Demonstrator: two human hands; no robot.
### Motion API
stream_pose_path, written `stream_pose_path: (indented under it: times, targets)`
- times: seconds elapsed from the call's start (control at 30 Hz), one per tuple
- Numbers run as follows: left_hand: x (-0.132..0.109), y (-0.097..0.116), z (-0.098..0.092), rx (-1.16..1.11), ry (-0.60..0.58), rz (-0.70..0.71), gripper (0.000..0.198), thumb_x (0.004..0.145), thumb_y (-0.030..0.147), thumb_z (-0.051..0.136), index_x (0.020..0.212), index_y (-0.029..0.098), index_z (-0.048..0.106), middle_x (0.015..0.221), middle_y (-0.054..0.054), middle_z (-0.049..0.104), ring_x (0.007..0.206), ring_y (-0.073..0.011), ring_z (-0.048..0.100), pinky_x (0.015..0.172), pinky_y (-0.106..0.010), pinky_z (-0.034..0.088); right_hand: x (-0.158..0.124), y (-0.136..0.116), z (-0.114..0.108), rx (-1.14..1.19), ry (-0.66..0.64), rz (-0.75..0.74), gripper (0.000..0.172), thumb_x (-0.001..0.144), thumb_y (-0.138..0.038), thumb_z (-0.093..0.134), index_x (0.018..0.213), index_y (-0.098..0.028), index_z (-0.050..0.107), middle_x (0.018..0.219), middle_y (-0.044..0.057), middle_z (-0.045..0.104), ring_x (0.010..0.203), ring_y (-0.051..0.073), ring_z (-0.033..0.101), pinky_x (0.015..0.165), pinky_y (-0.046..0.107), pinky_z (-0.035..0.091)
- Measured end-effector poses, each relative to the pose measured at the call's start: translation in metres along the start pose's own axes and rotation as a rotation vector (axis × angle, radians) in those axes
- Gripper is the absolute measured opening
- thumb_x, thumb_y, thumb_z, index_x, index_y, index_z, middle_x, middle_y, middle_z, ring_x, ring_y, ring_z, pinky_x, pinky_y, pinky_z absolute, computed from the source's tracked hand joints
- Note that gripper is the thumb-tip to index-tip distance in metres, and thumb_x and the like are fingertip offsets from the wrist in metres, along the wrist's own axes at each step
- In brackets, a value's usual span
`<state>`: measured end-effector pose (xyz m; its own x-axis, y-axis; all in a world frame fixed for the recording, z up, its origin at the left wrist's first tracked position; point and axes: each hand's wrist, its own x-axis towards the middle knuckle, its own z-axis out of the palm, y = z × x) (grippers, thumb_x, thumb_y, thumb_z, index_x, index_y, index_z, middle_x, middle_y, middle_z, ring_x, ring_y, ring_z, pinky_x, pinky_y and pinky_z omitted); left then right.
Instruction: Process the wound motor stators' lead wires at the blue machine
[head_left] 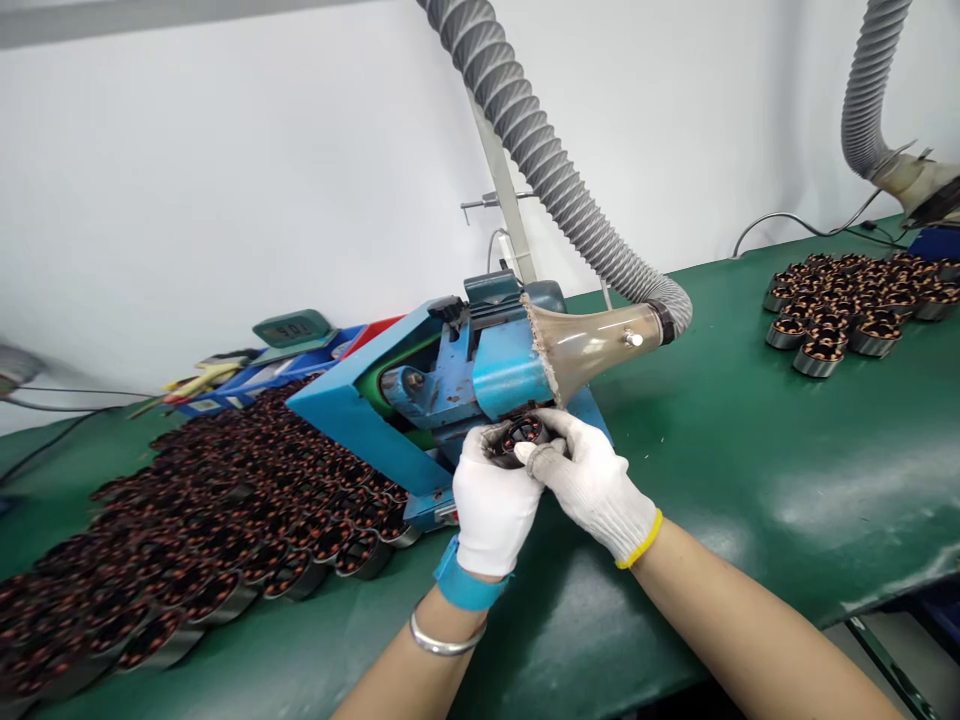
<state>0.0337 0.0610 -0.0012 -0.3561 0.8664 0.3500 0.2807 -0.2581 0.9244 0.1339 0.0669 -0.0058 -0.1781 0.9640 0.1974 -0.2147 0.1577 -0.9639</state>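
Note:
Both hands wear white gloves and hold one motor stator (pixel 525 432), a dark ring with copper windings inside. My left hand (pixel 495 495) grips its left side, and my right hand (pixel 589 480) closes on its right side with thumb and fingers. The stator is right at the front of a blue belt grinding machine (pixel 514 370), below its guard; whether it touches the belt is hidden. A translucent suction hood (pixel 592 345) covers the machine's right end.
Many stators (pixel 247 500) crowd the green table (pixel 720 480) on the left. Another group of stators (pixel 840 300) stands at the far right. A grey corrugated hose (pixel 540 140) hangs from above. Blue bins (pixel 247 385) and a digital display (pixel 292 330) sit behind.

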Motion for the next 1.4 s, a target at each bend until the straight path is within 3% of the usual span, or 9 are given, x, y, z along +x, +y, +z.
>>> stream_pose_path:
  times: [0.23,0.43,0.57,0.7,0.87,1.03,1.1,1.23,1.4]
  targets:
    - [-0.001,-0.003,-0.001,0.018,-0.015,0.017,0.039,0.054,0.023,0.081,0.083,0.018,0.056,0.079,-0.002,0.068,0.073,-0.0191,0.065,0.069,-0.031,0.054,-0.003,-0.002,0.002,-0.033,0.035,0.033,0.039,0.078,-0.033,0.065,0.114,-0.02,0.063,0.091,0.002,0.067,0.087,0.02,0.063,0.082,0.033,0.053]
    - [-0.022,-0.03,-0.014,-0.043,-0.044,0.177,0.049,0.054,0.018,0.081,0.096,0.021,0.057,0.09,0.0,0.065,0.083,-0.019,0.065,0.078,-0.033,0.054,-0.028,-0.012,0.003,-0.183,0.062,0.049,0.048,0.065,-0.027,0.072,0.11,-0.016,0.062,0.105,0.009,0.063,0.095,0.025,0.063,0.087,0.039,0.053]
    - [-0.027,-0.041,-0.02,-0.15,-0.134,0.292,0.044,0.064,0.015,0.074,0.102,0.023,0.055,0.095,-0.001,0.063,0.085,-0.0172,0.064,0.078,-0.031,0.054,-0.036,-0.012,0.003,-0.244,0.071,-0.158,0.029,0.078,-0.026,0.062,0.106,-0.017,0.065,0.102,0.008,0.062,0.096,0.021,0.061,0.086,0.034,0.052]
    - [-0.026,-0.035,-0.019,-0.111,-0.204,0.308,0.042,0.068,0.017,0.072,0.106,0.022,0.053,0.1,-0.004,0.062,0.089,-0.0186,0.064,0.081,-0.034,0.054,-0.034,-0.01,0.003,-0.267,0.163,-0.273,0.012,0.084,-0.022,0.054,0.084,-0.018,0.065,0.091,0.005,0.062,0.087,0.017,0.06,0.081,0.03,0.05]
    - [-0.029,-0.025,-0.015,-0.046,-0.152,0.187,0.041,0.067,0.023,0.075,0.098,0.021,0.048,0.093,-0.003,0.064,0.083,-0.0187,0.066,0.076,-0.036,0.056,-0.029,-0.002,0.003,0.089,0.309,0.087,0.018,0.082,-0.035,0.059,0.077,-0.018,0.06,0.067,-0.001,0.057,0.063,0.013,0.054,0.06,0.026,0.047]
    - [-0.033,-0.025,-0.014,0.042,-0.079,0.136,0.046,0.067,0.024,0.074,0.104,0.021,0.048,0.097,-0.005,0.062,0.087,-0.0202,0.065,0.083,-0.04,0.054,-0.022,0.008,0.001,0.418,0.473,0.078,0.021,0.079,-0.04,0.064,0.083,-0.02,0.058,0.074,-0.001,0.059,0.068,0.014,0.057,0.063,0.026,0.049]
    - [-0.033,-0.027,-0.014,0.008,-0.114,0.081,0.048,0.069,0.024,0.071,0.112,0.021,0.048,0.107,-0.007,0.061,0.098,-0.0221,0.063,0.091,-0.043,0.051,-0.021,0.009,0.0,0.339,0.439,0.086,0.023,0.081,-0.042,0.062,0.085,-0.02,0.059,0.078,0.001,0.062,0.073,0.016,0.06,0.067,0.029,0.051]
    - [-0.027,-0.03,-0.016,-0.097,-0.201,-0.016,0.046,0.074,0.03,0.069,0.114,0.021,0.049,0.111,-0.008,0.062,0.103,-0.0234,0.063,0.094,-0.044,0.05,-0.023,0.008,0.005,0.127,0.194,0.128,0.042,0.072,-0.042,0.07,0.105,-0.019,0.06,0.1,0.007,0.067,0.093,0.021,0.064,0.085,0.034,0.053]
    - [-0.015,-0.028,-0.013,-0.04,-0.125,0.019,0.049,0.069,0.032,0.075,0.111,0.019,0.051,0.105,-0.007,0.062,0.099,-0.0234,0.062,0.093,-0.043,0.05,-0.019,0.003,0.013,0.003,0.084,0.021,0.068,0.056,-0.036,0.081,0.117,-0.018,0.056,0.12,0.01,0.061,0.112,0.027,0.058,0.1,0.04,0.047]
